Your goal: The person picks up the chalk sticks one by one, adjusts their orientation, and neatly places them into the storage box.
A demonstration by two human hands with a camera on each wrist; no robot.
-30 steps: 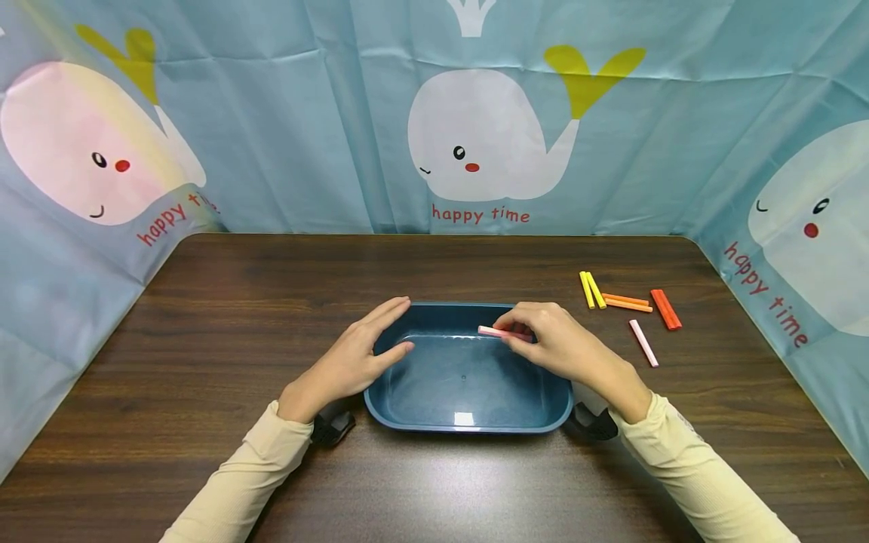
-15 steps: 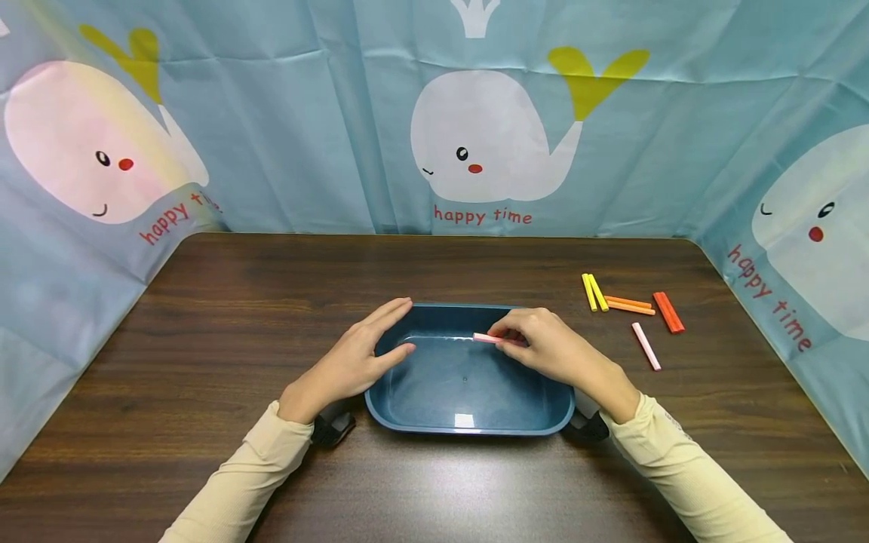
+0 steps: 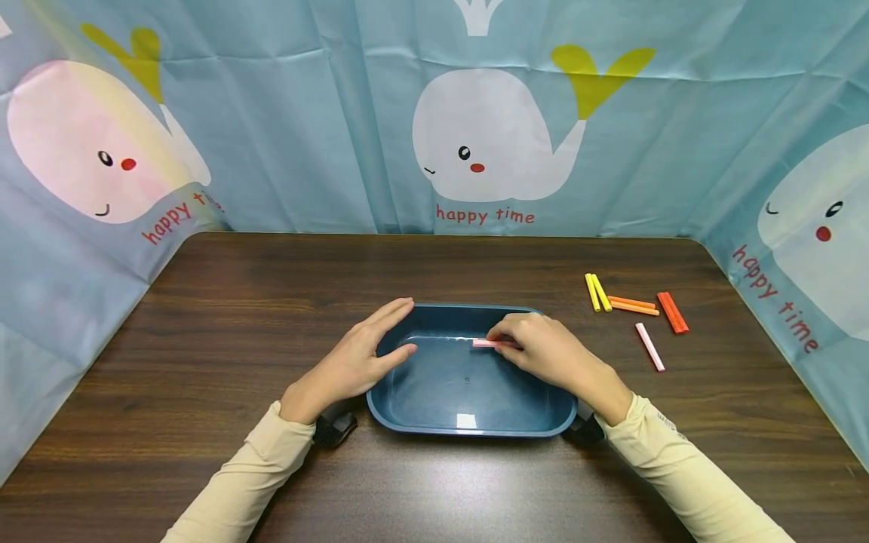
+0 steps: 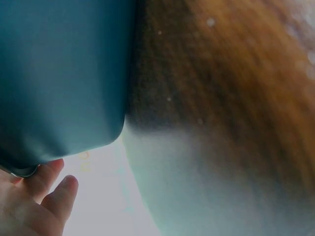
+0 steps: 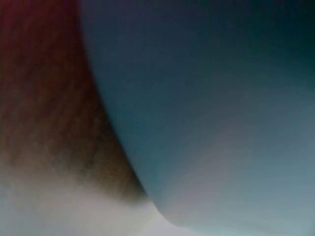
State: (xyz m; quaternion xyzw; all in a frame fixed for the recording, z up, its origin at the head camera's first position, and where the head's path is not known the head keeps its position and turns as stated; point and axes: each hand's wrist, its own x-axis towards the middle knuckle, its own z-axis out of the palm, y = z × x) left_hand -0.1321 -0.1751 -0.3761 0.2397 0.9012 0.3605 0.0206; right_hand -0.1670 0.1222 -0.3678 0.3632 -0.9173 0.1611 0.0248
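Note:
In the head view my right hand point(image 3: 546, 354) reaches into the right part of a dark blue rectangular basin point(image 3: 468, 434). Thumb and fingers pinch a slim pink stick, like chalk point(image 3: 483, 343), low over the basin's floor; its right end is hidden by the fingers. My left hand point(image 3: 353, 362) rests at the basin's left rim, fingers extended and thumb over the inside. The left wrist view shows the basin's outer wall point(image 4: 64, 73) with fingertips point(image 4: 64, 194) at its rim. Blurred basin wall point(image 5: 197, 123) fills much of the right wrist view, where no fingers show.
Right of the basin lie another pink stick point(image 3: 650, 348), two yellow sticks point(image 3: 598, 292), orange sticks point(image 3: 634, 305) and red sticks point(image 3: 673, 313). They are on a dark wooden table point(image 3: 204, 317). A blue whale-print curtain point(image 3: 305, 151) stands behind and at both sides.
My right hand has moved slightly left and down into the basin with the pink stick, which now lies more level. The left hand has stayed at the rim.

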